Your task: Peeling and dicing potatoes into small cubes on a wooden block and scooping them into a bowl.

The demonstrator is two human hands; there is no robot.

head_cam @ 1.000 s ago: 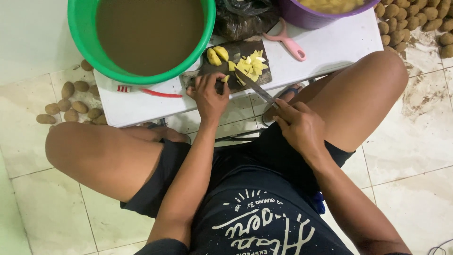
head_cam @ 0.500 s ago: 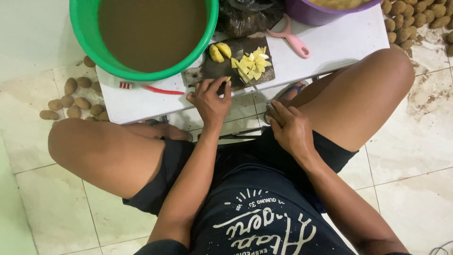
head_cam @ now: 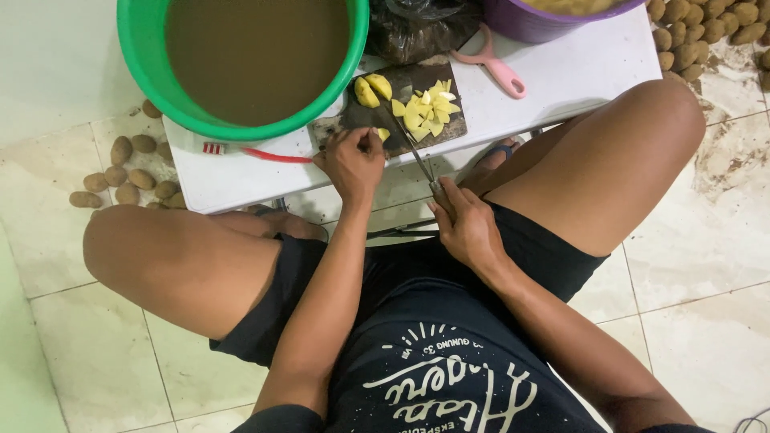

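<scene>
With several yellow potato slices [head_cam: 425, 112] already cut on the dark board [head_cam: 401, 132], our left hand [head_cam: 353, 160] pinches another piece [head_cam: 383, 134] while our right hand [head_cam: 465, 224] clasps the knife [head_cam: 413, 148], unpeeled potatoes [head_cam: 120, 172] remaining on the floor.

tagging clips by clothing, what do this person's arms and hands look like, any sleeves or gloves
Both arms are bare from the upper arm down, with no sleeves reaching the forearms. The left hand and right hand wear no gloves, and no rings, watch or bands show. The dark navy t-shirt bears a white print.

Green basin [head_cam: 152, 72] w/ brown water, yellow potato pcs [head_cam: 425, 112], dark board [head_cam: 401, 80], pink peeler [head_cam: 493, 68].
</scene>
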